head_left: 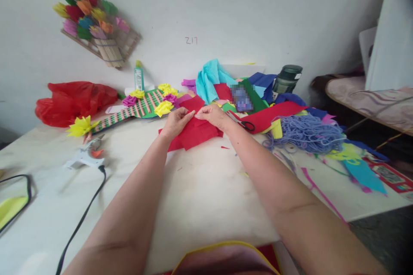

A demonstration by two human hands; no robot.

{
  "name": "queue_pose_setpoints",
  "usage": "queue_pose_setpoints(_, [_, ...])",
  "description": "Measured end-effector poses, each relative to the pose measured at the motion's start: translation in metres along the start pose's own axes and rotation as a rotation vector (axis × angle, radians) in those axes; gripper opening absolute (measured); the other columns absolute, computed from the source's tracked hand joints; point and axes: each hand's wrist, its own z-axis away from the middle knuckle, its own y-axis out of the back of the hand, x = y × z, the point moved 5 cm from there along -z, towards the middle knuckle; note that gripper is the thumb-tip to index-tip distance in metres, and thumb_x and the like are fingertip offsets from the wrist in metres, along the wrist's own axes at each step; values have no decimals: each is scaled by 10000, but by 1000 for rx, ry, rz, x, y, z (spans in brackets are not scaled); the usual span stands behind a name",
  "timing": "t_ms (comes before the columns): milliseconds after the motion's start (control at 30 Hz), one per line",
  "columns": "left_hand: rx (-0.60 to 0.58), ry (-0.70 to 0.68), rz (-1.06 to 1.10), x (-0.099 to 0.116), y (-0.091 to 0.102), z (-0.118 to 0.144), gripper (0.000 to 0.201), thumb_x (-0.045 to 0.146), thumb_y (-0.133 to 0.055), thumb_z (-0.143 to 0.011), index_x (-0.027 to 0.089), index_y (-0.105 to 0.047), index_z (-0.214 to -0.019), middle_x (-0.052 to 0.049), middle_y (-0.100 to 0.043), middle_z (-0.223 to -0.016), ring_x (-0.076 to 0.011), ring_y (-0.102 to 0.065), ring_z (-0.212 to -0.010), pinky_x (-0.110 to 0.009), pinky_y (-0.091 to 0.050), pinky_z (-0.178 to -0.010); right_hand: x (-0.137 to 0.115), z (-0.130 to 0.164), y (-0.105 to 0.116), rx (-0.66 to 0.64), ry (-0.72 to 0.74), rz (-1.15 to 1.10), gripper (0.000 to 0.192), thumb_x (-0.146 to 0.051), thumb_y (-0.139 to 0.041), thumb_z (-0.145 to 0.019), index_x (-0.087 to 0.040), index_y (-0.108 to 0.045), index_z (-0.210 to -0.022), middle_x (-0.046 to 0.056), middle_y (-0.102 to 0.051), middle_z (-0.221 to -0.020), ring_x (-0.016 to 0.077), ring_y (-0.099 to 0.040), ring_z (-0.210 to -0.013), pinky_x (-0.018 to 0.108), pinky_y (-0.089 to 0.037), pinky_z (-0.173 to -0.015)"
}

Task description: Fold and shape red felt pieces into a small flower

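Both hands meet over red crepe paper point(201, 136) on the table, which lies in overlapping pieces. My left hand point(177, 122) is closed in a pinch, thumb and fingers at the paper's upper part. Opposite it, my right hand point(213, 116) pinches the same red paper, its fingertips close to the left thumb. Just right of my right hand lie black-handled scissors point(247, 125), partly hidden by the wrist. A small red scrap point(225, 147) rests below the paper. What exactly is between the fingertips is too small to see clearly.
A paper-flower decorated guitar shape point(132, 114) lies at left, near a corded glue gun point(88, 154) and a red plastic bag point(74, 101). A glue bottle point(138, 76) stands behind. At right are blue yarn point(306, 133), a dark jar point(288, 79) and coloured paper point(209, 79).
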Motion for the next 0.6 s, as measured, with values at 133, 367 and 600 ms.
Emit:
queue_pose_setpoints(133, [-13, 19, 145, 1, 0, 1, 407, 489, -657, -692, 172, -426, -583, 46, -395, -535, -65, -331, -486, -209, -259, -443, 2, -1, -2, -20, -3, 3, 282, -415, -591, -659, -145, -537, -596, -46, -409, -573, 89, -356, -585, 258, -272, -585])
queue_pose_setpoints(367, [-51, 116, 230, 1, -3, 4, 428, 519, -616, -726, 178, -399, -588, 52, -356, -527, -59, -286, -461, -205, -232, -421, -3, 2, -2, -56, 18, 18, 358, -485, -618, -646, -143, -523, -596, -52, -397, -583, 82, -331, -589, 259, -257, -596])
queue_pose_setpoints(600, [-5, -44, -25, 7, 1, 0, 418, 504, -549, -773, 178, -389, -565, 41, -336, -549, -79, -293, -517, -228, -252, -473, -4, 5, -5, -91, -26, -24, 388, -515, -607, -654, -155, -474, -591, -56, -365, -587, 79, -303, -583, 257, -233, -583])
